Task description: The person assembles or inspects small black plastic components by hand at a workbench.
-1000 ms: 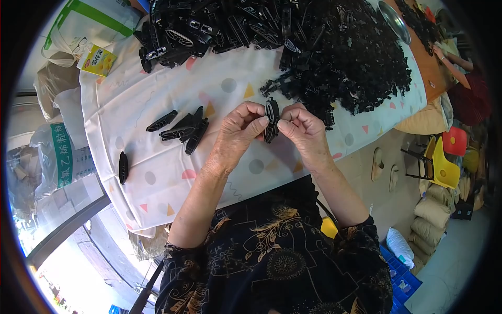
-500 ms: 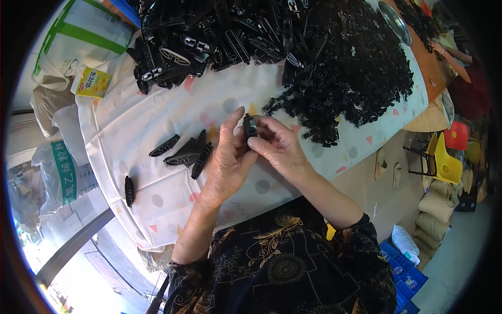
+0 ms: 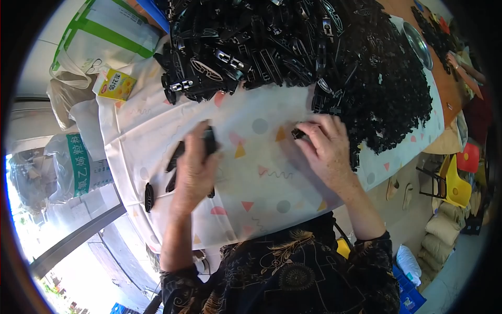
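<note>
Over the left part of the patterned tablecloth, my left hand [image 3: 192, 175] is closed on an elongated black plastic piece [image 3: 210, 140], somewhat blurred by motion. Beneath and beside that hand lie a few similar long black pieces [image 3: 174, 158], partly covered by it. Another slim black piece [image 3: 149, 197] rests apart, farther left. My right hand [image 3: 330, 149] pinches a small black plastic part [image 3: 298, 133] between thumb and fingers, next to a heap of small black parts [image 3: 389, 99]. A heap of longer black pieces [image 3: 256, 49], some with shiny metal, spreads across the far side.
A yellow box [image 3: 116, 85] and a white bag with green trim [image 3: 107, 29] stand at the far left. A round metal dish [image 3: 417, 46] sits beyond the small parts. Another person's hand [image 3: 454, 60] works at the far right. Yellow chair [image 3: 456, 183] and sacks [image 3: 438, 238] stand right.
My hands have parted from the black piece they held together. The left carried a black piece left over the loose ones; the right moved right and holds a small part. The view has shifted slightly.
</note>
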Demonstrator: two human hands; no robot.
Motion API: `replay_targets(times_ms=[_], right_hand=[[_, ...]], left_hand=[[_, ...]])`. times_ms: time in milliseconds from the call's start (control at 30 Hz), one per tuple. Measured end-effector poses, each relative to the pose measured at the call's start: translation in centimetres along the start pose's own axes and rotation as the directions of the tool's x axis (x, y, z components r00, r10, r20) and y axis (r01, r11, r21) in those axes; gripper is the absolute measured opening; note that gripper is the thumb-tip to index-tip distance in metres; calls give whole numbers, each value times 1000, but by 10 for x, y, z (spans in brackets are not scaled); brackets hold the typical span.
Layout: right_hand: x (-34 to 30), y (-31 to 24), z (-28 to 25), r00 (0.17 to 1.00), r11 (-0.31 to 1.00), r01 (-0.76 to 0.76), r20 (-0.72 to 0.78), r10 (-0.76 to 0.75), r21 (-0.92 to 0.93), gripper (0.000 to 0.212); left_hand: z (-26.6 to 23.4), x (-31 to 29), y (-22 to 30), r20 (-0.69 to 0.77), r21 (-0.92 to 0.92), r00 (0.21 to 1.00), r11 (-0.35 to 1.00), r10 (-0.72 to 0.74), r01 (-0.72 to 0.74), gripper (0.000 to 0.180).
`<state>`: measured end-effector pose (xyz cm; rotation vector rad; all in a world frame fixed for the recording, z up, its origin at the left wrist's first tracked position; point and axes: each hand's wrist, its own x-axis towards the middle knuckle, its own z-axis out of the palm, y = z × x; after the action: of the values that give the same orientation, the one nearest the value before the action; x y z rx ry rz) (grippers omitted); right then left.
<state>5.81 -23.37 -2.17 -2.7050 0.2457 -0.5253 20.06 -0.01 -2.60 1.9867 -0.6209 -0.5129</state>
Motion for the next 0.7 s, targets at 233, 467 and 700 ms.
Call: replay_targets(times_ms=[233,467,700], right_hand=[[-5,30,7,981,960,187,93,-171,-210,26],[-8,19,-5,986,987,127,-122,-115,101,22],[-43,6,-33,943,950,97,-333,8,298,22]], left_hand=[[-63,11,25,168,691,974,723,-151,-8,57],[-27,113,29,117,748,773,457,624,-481,39],[-21,144,32,307,868,861,252,406,-428,17]])
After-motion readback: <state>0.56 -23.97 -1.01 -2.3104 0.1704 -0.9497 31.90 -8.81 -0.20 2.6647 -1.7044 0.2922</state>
